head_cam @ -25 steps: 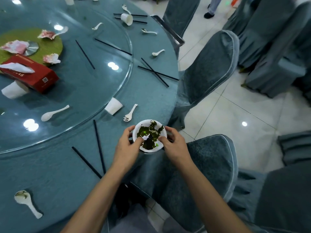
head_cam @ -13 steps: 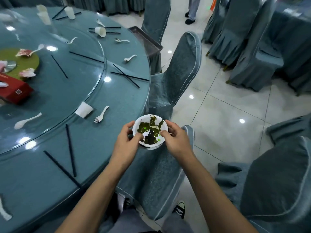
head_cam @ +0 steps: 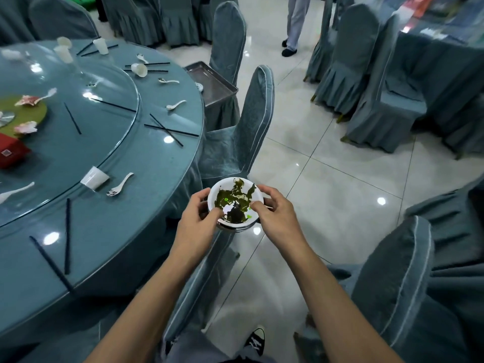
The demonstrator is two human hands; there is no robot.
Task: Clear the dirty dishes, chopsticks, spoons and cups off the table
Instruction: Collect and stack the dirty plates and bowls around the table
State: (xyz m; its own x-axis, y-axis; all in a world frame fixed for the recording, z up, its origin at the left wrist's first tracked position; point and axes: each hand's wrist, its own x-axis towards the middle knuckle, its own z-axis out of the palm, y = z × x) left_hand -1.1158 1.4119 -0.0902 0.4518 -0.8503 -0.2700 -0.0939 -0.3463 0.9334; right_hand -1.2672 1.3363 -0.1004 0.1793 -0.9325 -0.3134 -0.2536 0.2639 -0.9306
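Note:
A white bowl (head_cam: 227, 191) smeared with dark green leftovers hangs in the air off the table's edge, stacked on what looks like other bowls. My left hand (head_cam: 195, 226) grips its left rim and my right hand (head_cam: 275, 218) grips its right rim. On the round blue table (head_cam: 125, 231) lie black chopsticks (head_cam: 67, 234), white spoons (head_cam: 119, 185) and white paper cups (head_cam: 93, 178). Another crossed chopstick pair (head_cam: 167, 130) and a tipped cup (head_cam: 139, 69) lie farther back.
A metal tray (head_cam: 212, 85) rests on a covered chair (head_cam: 227, 43) behind the table. Covered chairs (head_cam: 246, 132) ring the table; one (head_cam: 392, 284) stands at my right. A person's legs (head_cam: 293, 24) stand on the tiled floor (head_cam: 327, 184) ahead. A red box (head_cam: 10, 153) sits on the glass turntable.
The bowl has come off the table and moved right, out past the edge over the chair and floor. My view has swung right and away from the table.

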